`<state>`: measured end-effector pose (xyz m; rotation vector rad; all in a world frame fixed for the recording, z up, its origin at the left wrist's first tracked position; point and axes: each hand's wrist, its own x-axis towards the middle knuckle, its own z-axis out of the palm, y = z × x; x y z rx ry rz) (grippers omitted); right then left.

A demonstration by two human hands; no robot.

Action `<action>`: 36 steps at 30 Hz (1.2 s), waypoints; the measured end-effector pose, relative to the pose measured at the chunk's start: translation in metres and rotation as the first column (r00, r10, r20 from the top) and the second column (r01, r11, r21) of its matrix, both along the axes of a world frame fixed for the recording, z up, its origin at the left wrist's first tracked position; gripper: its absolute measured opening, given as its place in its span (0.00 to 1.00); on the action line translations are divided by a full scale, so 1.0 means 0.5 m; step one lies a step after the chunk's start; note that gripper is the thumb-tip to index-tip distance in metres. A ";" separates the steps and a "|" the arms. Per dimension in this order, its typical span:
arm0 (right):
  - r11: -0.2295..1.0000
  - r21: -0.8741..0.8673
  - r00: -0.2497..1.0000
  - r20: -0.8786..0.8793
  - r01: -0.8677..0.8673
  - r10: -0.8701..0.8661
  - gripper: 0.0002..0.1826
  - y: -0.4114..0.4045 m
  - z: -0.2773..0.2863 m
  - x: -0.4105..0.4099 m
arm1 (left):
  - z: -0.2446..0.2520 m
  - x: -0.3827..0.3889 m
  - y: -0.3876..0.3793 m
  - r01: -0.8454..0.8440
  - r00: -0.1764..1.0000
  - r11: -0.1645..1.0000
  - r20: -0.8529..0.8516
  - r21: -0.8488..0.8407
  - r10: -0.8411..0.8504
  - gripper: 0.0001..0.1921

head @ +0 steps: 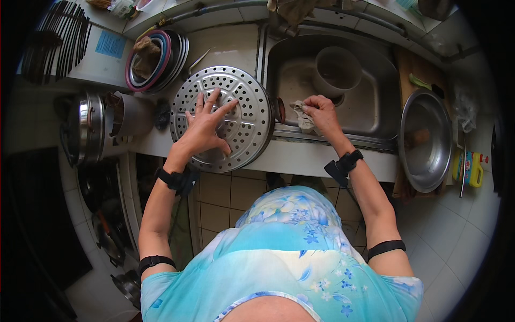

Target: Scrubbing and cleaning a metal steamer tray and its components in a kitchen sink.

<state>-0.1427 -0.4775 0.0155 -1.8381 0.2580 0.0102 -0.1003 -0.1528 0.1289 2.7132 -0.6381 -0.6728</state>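
Note:
A round perforated metal steamer plate (249,104) lies at the counter's front, left of the sink. Over it my left hand (207,126) is spread, fingers apart; whether the palm presses on the metal I cannot tell. A pot with a brown side handle (280,110) shows beneath the plate's right side. My right hand (323,114) pinches a crumpled pale cloth (303,116) above the sink's front rim. Behind that hand, a translucent plastic container (337,72) stands in the stainless steel sink (374,108).
Stacked basins (167,64) with a brown cloth stand at the back left. Left of the plate are a lidded steel pot (84,129) and a grey container (139,114). A large metal basin (426,141) and a yellow bottle (476,169) are at the right. A faucet (283,28) overhangs the sink.

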 end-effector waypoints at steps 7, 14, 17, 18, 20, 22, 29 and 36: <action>0.897 -0.434 0.913 0.327 -0.082 0.242 0.10 0.107 -0.014 0.075 | -0.005 0.007 -0.027 -0.088 0.996 0.995 0.012 0.044 0.088 0.67; 0.671 -0.710 0.819 0.243 -0.215 0.520 0.11 0.102 -0.011 0.060 | -0.017 0.003 -0.024 -0.104 0.994 0.994 0.023 0.028 0.104 0.67; 0.614 -0.730 0.723 0.245 -0.300 0.646 0.11 0.093 0.003 0.070 | -0.017 0.003 -0.025 -0.104 0.994 0.994 0.027 0.041 0.103 0.67; 0.561 -0.741 0.686 0.192 -0.368 0.702 0.10 0.088 0.009 0.072 | -0.016 0.005 -0.026 -0.103 0.994 0.994 0.029 0.044 0.101 0.67; 0.505 -0.747 0.641 0.139 -0.432 0.755 0.09 0.078 0.003 0.070 | -0.014 0.006 -0.028 -0.112 0.994 0.993 0.018 0.037 0.111 0.67; 0.499 -0.728 0.508 0.239 -0.470 0.828 0.06 0.073 -0.011 0.055 | -0.013 0.007 -0.030 -0.118 0.993 0.993 0.004 0.031 0.117 0.67; 0.473 -0.767 0.556 0.186 -0.433 0.810 0.11 0.068 0.012 0.078 | -0.012 0.008 -0.026 -0.104 0.995 0.994 0.012 0.046 0.103 0.68; 0.667 -0.549 0.680 0.223 -0.504 0.698 0.09 0.084 -0.034 0.050 | -0.011 0.010 -0.032 -0.108 0.994 0.992 0.016 0.069 0.107 0.68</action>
